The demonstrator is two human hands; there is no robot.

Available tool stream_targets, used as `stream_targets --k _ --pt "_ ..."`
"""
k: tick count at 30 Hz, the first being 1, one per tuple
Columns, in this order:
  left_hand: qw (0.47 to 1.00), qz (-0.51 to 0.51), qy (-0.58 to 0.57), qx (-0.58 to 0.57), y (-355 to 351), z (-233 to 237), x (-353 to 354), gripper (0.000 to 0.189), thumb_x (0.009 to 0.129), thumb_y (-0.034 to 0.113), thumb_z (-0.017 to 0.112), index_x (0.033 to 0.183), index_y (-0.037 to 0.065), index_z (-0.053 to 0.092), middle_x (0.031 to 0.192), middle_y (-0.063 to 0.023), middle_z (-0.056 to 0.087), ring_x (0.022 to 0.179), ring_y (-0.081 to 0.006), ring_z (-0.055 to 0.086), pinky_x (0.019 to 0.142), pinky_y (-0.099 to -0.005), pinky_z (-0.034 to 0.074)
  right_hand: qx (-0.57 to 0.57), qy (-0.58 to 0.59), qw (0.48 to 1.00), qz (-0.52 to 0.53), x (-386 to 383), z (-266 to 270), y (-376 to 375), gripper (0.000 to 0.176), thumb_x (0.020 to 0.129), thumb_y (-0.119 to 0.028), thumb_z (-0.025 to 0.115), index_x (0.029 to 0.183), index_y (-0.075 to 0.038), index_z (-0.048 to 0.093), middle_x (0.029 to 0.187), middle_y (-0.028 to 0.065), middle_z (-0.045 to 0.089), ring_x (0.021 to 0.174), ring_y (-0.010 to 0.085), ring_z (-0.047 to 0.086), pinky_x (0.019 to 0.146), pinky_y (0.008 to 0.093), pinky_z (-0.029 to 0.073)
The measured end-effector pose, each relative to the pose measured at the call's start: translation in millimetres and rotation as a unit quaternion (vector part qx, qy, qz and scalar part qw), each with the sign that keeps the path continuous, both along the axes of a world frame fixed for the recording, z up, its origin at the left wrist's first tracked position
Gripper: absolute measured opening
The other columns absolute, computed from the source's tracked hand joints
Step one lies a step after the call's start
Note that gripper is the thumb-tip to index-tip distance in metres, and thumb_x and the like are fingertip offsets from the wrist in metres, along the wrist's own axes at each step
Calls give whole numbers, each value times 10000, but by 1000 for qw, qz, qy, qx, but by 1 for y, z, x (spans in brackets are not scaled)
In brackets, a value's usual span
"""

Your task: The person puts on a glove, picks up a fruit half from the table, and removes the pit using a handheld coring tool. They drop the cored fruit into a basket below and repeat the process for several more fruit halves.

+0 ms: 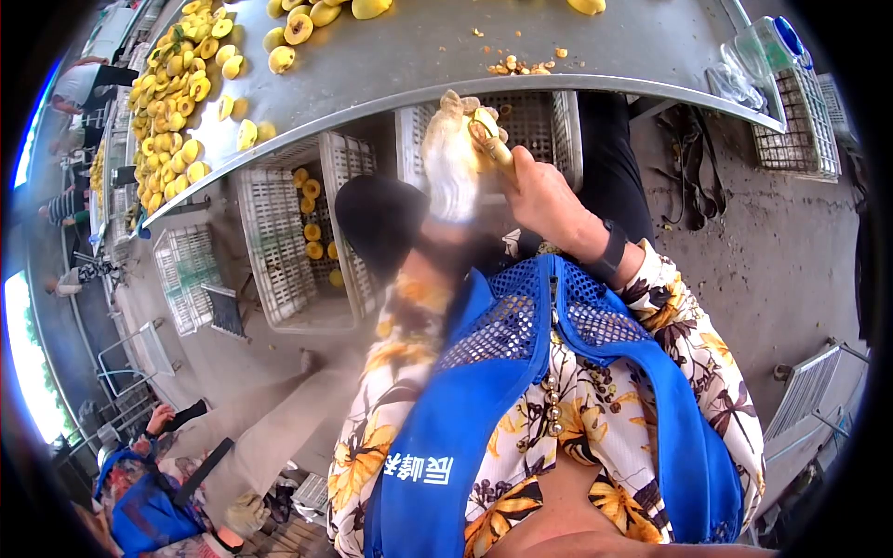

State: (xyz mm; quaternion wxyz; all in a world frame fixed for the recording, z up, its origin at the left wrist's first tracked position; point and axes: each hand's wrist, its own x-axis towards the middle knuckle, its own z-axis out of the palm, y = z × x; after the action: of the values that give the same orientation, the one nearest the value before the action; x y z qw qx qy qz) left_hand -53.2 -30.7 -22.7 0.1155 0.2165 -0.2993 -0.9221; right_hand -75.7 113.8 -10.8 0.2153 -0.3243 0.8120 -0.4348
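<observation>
My left hand (450, 158), in a white, stained glove, is closed around a yellow peach (486, 124), mostly hidden by the fingers. My right hand (551, 200), bare and with a dark watch at the wrist, grips a pitting tool (498, 153) by its pale handle. The tool's curved metal end meets the fruit. Both hands are just off the near edge of the metal table (409, 60), above a white plastic crate (565, 130). A dark sleeve cover on my left forearm is smeared by motion.
Halved yellow peaches (172, 121) pile up on the table's left. Peach pits (521, 67) lie near its edge. Another crate (279, 251) with peach pieces stands below left. A plastic jar (767, 46) is at the right. Another person (158, 502) is at lower left.
</observation>
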Motion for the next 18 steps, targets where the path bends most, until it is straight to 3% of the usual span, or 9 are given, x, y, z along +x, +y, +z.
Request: stream_targets --k 5,8,9,12,13,16,18 --pt "995 -100 -8 -25 -15 9 6 400 933 374 464 985 -19 520 838 -208 604 680 -300 614 606 -374 521 23 23 996 79 -2 21 2 180 800 -67 518 882 39 398 694 291 542 726 465 546 617 512 413" --pt "978 -174 -23 -111 -25 13 3 466 928 419 450 1015 -34 521 854 -230 610 689 -320 621 642 -386 527 38 -35 996 70 -1 10 0 185 800 -86 530 884 40 423 711 300 544 735 474 538 614 492 430" --pt "965 -189 -92 -159 -26 19 1 521 915 484 439 1076 -4 522 952 -204 612 781 -303 623 662 -387 529 36 -25 997 56 -1 13 0 192 803 -101 539 881 40 434 697 284 550 704 451 555 601 473 438" --pt "994 -74 -69 -31 -10 43 10 550 917 497 432 1158 8 500 1006 -128 601 915 -202 586 759 -283 497 24 -23 999 15 0 25 -4 218 818 -148 561 870 39 462 657 223 564 613 360 589 556 417 453" --pt "996 -51 -59 -38 -2 56 14 502 923 462 451 1198 42 469 1044 -114 585 954 -222 568 802 -320 486 12 -41 999 1 0 25 -4 228 825 -164 564 865 39 468 645 194 566 583 314 591 539 398 453" --pt "945 81 -9 -317 9 6 10 505 863 498 542 1122 65 507 1008 -95 594 858 -246 587 663 -374 512 -39 -113 993 -23 6 27 -10 225 851 -181 550 867 29 472 611 106 547 499 179 546 457 334 428" --pt "848 41 32 -527 -5 -8 12 412 864 424 578 1053 61 530 888 -112 605 769 -268 596 635 -390 509 -55 -190 980 -14 7 30 -14 196 862 -171 534 872 14 469 593 66 529 446 126 503 403 294 400"
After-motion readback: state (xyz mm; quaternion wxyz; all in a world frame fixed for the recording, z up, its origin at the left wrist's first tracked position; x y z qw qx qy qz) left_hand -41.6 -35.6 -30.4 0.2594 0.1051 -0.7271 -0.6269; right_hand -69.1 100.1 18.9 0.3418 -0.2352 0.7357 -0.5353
